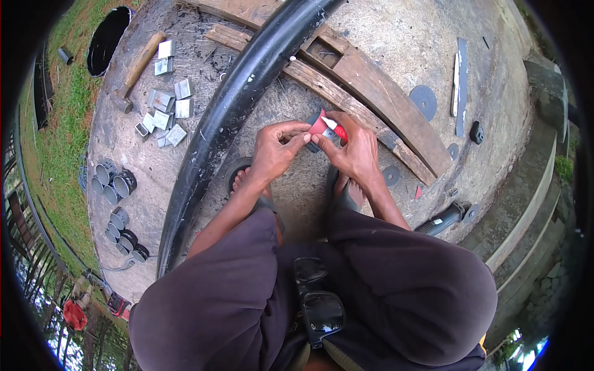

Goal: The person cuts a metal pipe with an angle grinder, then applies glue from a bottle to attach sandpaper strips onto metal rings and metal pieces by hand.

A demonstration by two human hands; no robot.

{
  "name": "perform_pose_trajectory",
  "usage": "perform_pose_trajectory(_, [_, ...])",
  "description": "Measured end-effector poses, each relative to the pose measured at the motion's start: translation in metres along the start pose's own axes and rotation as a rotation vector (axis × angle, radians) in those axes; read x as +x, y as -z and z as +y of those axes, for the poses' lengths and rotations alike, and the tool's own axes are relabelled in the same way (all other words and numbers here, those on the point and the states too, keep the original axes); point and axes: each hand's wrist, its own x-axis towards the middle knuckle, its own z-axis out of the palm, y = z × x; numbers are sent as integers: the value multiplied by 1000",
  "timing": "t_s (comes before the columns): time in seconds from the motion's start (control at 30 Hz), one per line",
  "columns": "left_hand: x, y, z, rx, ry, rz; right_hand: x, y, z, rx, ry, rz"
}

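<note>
My left hand (276, 148) is closed in a pinch on the near edge of a short grey ring-like piece with a red strip (318, 125) on its face. My right hand (357, 148) grips a small red glue bottle (340, 132) with a white pointed nozzle, and its thumb also touches the grey piece. The nozzle tip lies against or just above the red strip; I cannot tell which. Part of the grey piece is hidden behind my fingers. Both hands are above the concrete between my feet, near a long black pipe (229, 105).
Wooden beams (377, 93) lie beyond my hands. To the left are a hammer (137, 71), several cut metal tube pieces (162, 101) and grey pipe rings (111, 179). On the right are a grinding disc (423, 102), a flat grey strip (461, 86) and an angle grinder (442, 219).
</note>
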Motion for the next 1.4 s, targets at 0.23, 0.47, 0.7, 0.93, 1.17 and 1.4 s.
perform_pose_trajectory(0.23, [-7,4,8,-124,81,-61,3,5,-3,112,-27,-137])
perform_pose_trajectory(0.47, [-34,10,43,119,25,-59,-5,16,-5,278,52,-151])
perform_pose_trajectory(0.7, [-41,8,71,208,-45,-47,-10,30,-16,306,17,-167])
perform_pose_trajectory(0.93, [-45,7,69,188,-166,3,-16,29,-21,358,55,-121])
perform_pose_trajectory(1.17, [-50,8,80,266,-208,10,-18,31,-20,413,59,-120])
perform_pose_trajectory(1.4, [-52,8,84,233,-232,11,-18,33,-28,320,118,-85])
